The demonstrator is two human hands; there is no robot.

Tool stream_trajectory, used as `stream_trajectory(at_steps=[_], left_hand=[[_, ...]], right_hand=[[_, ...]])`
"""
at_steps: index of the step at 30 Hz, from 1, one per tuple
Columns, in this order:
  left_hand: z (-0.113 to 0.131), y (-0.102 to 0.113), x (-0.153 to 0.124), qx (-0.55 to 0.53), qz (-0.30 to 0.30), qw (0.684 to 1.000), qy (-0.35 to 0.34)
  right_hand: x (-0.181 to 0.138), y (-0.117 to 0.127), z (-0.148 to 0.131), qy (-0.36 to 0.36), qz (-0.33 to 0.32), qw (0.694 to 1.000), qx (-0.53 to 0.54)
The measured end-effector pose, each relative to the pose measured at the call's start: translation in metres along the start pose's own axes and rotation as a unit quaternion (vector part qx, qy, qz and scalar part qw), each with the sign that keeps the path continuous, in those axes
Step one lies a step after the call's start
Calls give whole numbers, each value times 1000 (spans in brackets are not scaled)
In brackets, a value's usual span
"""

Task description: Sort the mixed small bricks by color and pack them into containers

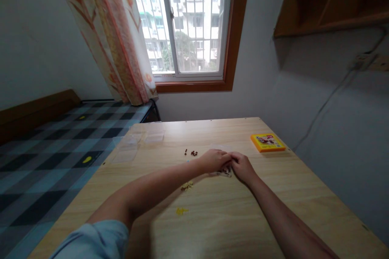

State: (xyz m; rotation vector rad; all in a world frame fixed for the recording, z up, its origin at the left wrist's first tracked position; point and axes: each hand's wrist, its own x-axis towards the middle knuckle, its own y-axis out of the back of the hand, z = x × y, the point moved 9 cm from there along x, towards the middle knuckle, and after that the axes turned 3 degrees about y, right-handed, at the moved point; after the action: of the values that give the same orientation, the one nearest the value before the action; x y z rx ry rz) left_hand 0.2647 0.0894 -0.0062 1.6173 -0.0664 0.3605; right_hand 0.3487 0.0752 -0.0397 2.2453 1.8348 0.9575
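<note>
My left hand [214,160] and my right hand [241,167] meet at the middle of the wooden table [273,210], fingers curled together. Between them they pinch a small clear plastic bag [225,172] with dark bits in it; most of it is hidden by my fingers. A few small dark red beads [192,153] lie just left of my left hand. Two little heaps of yellow beads [186,186] [181,211] lie nearer to me, under my left forearm.
A yellow box [268,142] lies at the table's far right. Clear plastic bags [133,145] lie at the far left corner. A bed with a checked cover [54,153] stands left of the table. A window [188,20] and curtain [112,36] are behind.
</note>
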Motion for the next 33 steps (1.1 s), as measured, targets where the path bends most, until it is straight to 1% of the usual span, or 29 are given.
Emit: stream_trajectory(at_steps=[3,5,8,10,11,12,14,15,16,17,18,19,21,25,28,33], left_hand=[[-6,0,-2,10,7,1000,15],[-5,4,-4,25,23,999,14],[-4,22,-13,29,63,998,-3],[-17,41,-28,21,78,997,-1],[-30,50,-37,23,79,997,16],[-48,58,-49,31,75,995,52],[-95,67,-77,63,40,984,160],[-116,66,-93,82,6,974,211],[-132,60,-108,95,-40,966,235],[-142,54,-119,105,-78,961,244],[-148,48,-129,111,-104,956,253],[-150,41,-135,111,-123,953,252],[-147,31,-135,102,-136,956,241],[-129,18,-109,71,-131,970,193],[-123,13,-90,56,-127,978,157],[-118,3,-80,74,-131,983,101]], right_hand=[[0,0,-1,1,2,1000,7],[-1,0,0,0,5,1000,9],[-2,1,2,-4,14,1000,4],[-3,1,4,-10,21,1000,-2],[-3,2,5,-14,23,1000,-4],[-3,2,6,-17,24,1000,-6],[-3,1,6,-21,24,999,-7],[-3,1,6,-22,25,999,-7],[-3,1,6,-23,25,999,-6],[-3,1,6,-24,26,999,-6],[-3,1,6,-25,26,999,-6],[-3,1,6,-26,25,999,-6],[-4,1,6,-29,23,999,-6],[-4,2,6,-32,28,999,-1],[-4,2,5,-32,29,999,-1],[-4,2,5,-35,25,999,-9]])
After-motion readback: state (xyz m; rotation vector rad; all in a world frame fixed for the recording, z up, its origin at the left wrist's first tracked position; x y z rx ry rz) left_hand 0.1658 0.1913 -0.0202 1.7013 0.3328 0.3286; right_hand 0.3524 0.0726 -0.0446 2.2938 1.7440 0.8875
